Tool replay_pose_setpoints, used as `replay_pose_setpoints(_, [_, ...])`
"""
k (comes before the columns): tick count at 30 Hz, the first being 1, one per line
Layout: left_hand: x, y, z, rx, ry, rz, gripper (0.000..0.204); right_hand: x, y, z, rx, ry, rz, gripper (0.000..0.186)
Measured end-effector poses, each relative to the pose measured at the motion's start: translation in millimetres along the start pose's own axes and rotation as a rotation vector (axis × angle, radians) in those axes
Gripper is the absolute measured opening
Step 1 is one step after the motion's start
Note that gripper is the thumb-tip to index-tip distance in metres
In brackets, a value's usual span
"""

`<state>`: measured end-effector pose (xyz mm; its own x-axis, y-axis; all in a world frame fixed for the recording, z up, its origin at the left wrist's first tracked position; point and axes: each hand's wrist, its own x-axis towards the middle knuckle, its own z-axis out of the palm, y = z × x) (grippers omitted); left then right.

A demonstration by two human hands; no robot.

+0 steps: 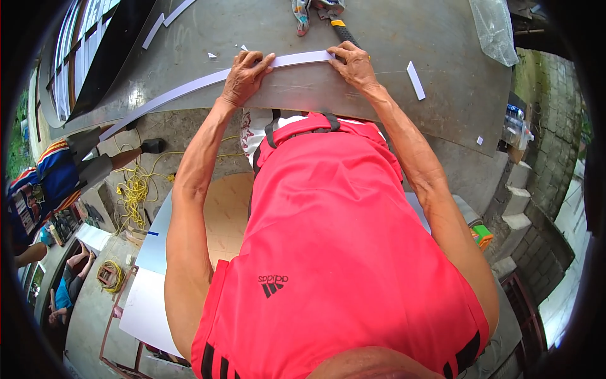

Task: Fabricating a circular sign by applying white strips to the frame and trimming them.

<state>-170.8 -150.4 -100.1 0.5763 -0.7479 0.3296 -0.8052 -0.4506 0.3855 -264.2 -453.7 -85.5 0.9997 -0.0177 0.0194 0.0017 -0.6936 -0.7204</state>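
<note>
White strip from right hand past left hand

The left hand and the right hand pinch a long white strip over the gray bench. A short white piece lies nearby.

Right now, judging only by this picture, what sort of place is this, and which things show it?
Probably a makeshift workshop: there is a broad grey worktable, short white offcuts scattered on it, and a tangled yellow cable on the floor.
</note>
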Motion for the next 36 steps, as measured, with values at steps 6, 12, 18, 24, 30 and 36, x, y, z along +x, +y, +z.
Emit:
replay_pose_setpoints(6, [-1,-1,-1,0.0,-0.028,0.01,0.036,-1,-3,2,-0.03,-0.043,0.012,0.036])
replay_pose_setpoints(12, [4,3,-8,-0.025,-0.058,-0.009,0.037,3,1,2,0.014,-0.077,0.051,0.032])
replay_pose_setpoints(18, [33,52,23,0.033,0.033,-0.077,0.043,1,4,7,-0.005,-0.049,0.03,0.03])
replay_pose_setpoints(24, [53,73,64,-0.265,0.169,-0.202,0.034,6,0,-4,-0.052,-0.058,0.002,0.029])
replay_pose_setpoints(30, [49,74,65,-0.255,0.184,-0.237,0.029,13,6,-30,-0.254,0.192,0.103,0.038])
replay_pose_setpoints(36, [52,73,67,-0.238,0.156,-0.265,0.029,26,27,-34,-0.452,-0.093,0.065,0.037])
